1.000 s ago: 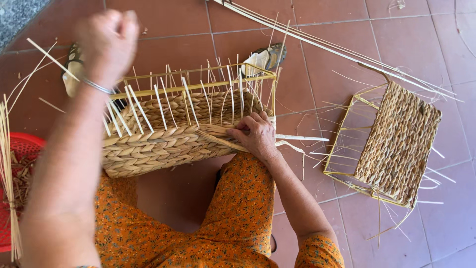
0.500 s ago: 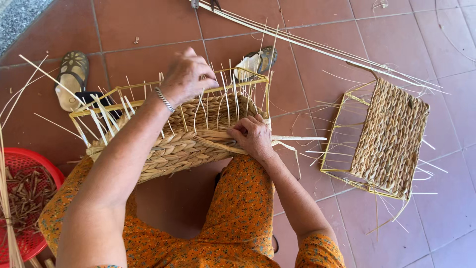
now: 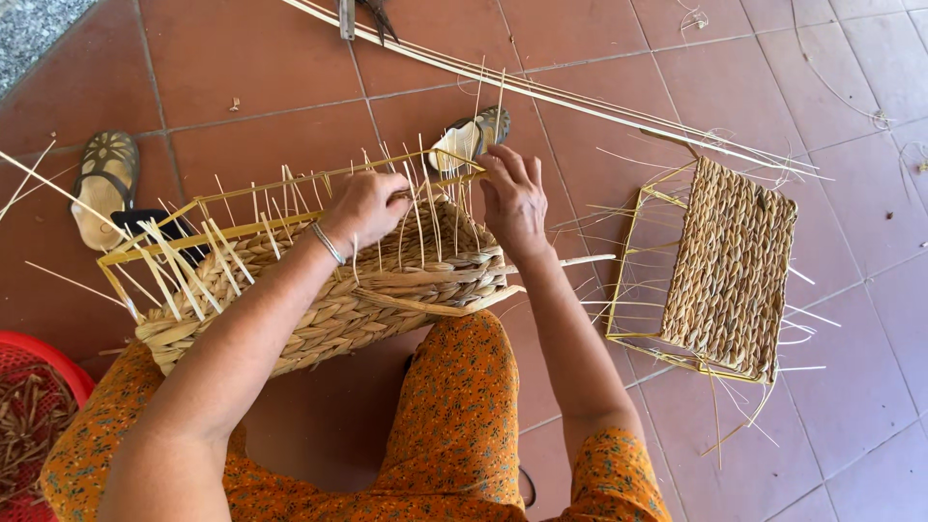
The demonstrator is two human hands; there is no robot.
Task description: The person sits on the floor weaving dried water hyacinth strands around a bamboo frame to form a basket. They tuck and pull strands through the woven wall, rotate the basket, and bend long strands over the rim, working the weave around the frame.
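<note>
A half-woven rectangular basket (image 3: 319, 300) of braided straw on a yellow wire frame rests against my knees, thin upright splints sticking out of its rim. My left hand (image 3: 367, 205) reaches over the frame's top edge and is closed among the splints near the middle. My right hand (image 3: 512, 198) is at the basket's right end, fingers pinching a splint by the frame corner. A silver bracelet sits on my left wrist. My legs in orange patterned cloth (image 3: 454, 425) lie below the basket.
A second woven basket (image 3: 730, 266) on a yellow frame lies on the tiled floor at right. Long cane rods (image 3: 580, 97) run diagonally across the top. Sandals (image 3: 104, 184) lie at left and behind the basket. A red plastic basket (image 3: 39, 406) stands at lower left.
My left hand came down from high at the left to the basket's rim. My right hand rose from the basket's near side to its right top corner. The view shifted.
</note>
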